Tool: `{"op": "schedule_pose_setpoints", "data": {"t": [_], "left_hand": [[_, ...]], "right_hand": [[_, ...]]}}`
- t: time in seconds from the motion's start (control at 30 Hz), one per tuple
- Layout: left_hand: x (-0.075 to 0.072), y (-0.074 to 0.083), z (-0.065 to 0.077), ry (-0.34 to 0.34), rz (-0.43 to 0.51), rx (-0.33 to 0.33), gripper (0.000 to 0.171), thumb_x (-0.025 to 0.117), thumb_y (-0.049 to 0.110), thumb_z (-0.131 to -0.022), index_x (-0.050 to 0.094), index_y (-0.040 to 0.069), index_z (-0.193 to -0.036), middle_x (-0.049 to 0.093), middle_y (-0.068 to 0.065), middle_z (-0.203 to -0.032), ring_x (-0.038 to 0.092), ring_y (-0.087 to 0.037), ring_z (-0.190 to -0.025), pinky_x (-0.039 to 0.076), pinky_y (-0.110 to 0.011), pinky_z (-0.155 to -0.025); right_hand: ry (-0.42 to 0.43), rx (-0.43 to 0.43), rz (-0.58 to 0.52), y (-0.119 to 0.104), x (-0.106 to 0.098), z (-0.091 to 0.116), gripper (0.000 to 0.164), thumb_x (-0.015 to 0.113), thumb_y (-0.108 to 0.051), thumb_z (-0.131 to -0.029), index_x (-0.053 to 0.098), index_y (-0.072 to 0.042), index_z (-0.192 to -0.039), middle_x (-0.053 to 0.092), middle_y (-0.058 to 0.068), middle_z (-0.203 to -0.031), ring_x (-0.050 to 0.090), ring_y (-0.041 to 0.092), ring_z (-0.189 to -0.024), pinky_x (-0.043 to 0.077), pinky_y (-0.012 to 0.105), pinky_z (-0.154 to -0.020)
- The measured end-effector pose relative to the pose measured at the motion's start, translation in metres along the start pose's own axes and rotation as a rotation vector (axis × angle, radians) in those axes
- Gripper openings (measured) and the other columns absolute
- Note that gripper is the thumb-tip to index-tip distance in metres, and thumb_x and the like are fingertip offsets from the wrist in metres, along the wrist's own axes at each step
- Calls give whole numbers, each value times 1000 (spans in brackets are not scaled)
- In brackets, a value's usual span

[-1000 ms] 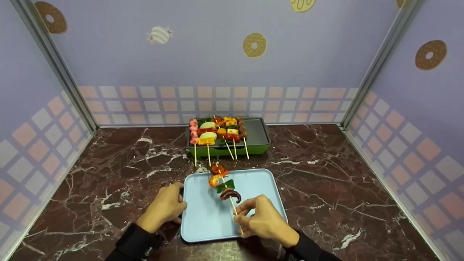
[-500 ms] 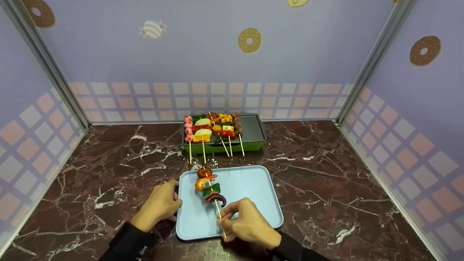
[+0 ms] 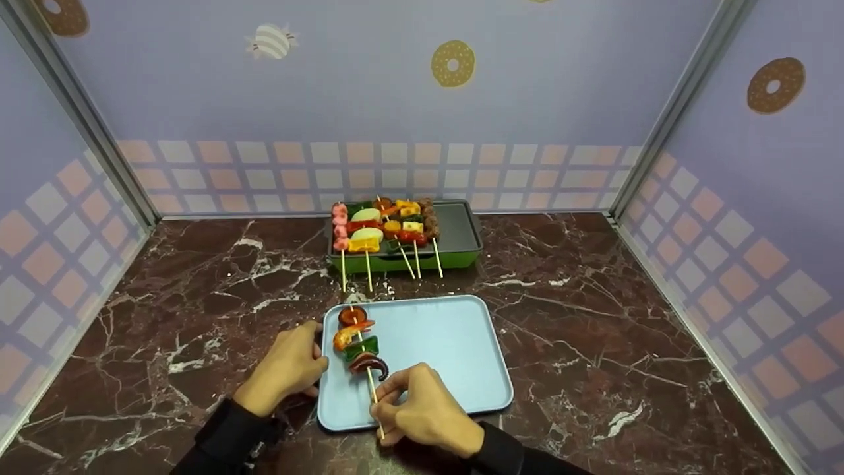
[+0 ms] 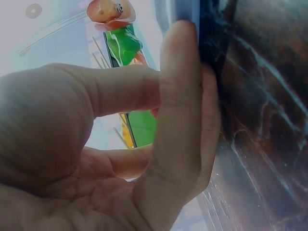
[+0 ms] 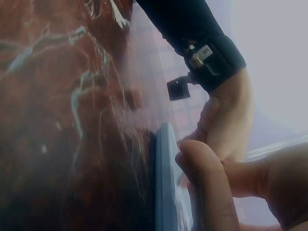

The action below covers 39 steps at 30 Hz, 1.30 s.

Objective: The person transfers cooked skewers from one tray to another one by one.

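My right hand [image 3: 422, 409] pinches the bare stick end of a skewer [image 3: 359, 344] between thumb and fingers. This skewer carries a round reddish-brown piece, a shrimp, a green pepper piece and an octopus tentacle. It lies along the left side of a light blue tray [image 3: 442, 349], its tip at the far rim; whether it touches the tray surface I cannot tell. At the tray's left edge, my left hand [image 3: 283, 366] grips the rim, fingers bent in the left wrist view. The right wrist view shows the right fingers [image 5: 207, 178] beside the tray's edge; the stick is hidden there.
Behind the tray stands a green grill [image 3: 422, 261] with a dark grey top. Several food skewers [image 3: 366, 231] lie on its left and middle, sticks pointing toward me. The dark marbled table [image 3: 593, 316] is bounded by patterned lilac walls [image 3: 547, 99].
My right hand has moved left with the skewer, bringing it from the tray's middle to its left side. The left hand stays at the tray edge. The head view has shifted slightly.
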<state>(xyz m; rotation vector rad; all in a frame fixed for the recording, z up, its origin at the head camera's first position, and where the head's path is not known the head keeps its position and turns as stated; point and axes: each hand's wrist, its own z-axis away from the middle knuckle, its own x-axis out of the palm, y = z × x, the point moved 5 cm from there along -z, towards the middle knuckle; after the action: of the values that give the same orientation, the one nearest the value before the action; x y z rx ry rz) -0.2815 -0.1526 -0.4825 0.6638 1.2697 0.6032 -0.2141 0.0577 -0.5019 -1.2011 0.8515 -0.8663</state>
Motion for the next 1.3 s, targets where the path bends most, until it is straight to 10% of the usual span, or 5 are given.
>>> {"op": "schedule_pose_setpoints", "data": {"t": [0.53,1.3], "left_hand": [[-3,2,-2,-10,6,2,66,61,-11,-86,42,-6,-149,60,-13,-91,67,-24,-53,62,-35,-44],[-1,1,1,-8,35,-2,60,61,-9,-88,47,-5,-145,58,-14,-91,67,-25,-55,62,-36,-44]], "right_hand": [[26,37,-102,2,21,-6,14,81,5,-83,70,3,-93,72,18,-83,71,26,-52,66,40,-52],[-19,53,71,0,18,-7,15,85,-12,-85,75,-7,-94,74,12,-72,72,26,-52,64,36,-48]]}}
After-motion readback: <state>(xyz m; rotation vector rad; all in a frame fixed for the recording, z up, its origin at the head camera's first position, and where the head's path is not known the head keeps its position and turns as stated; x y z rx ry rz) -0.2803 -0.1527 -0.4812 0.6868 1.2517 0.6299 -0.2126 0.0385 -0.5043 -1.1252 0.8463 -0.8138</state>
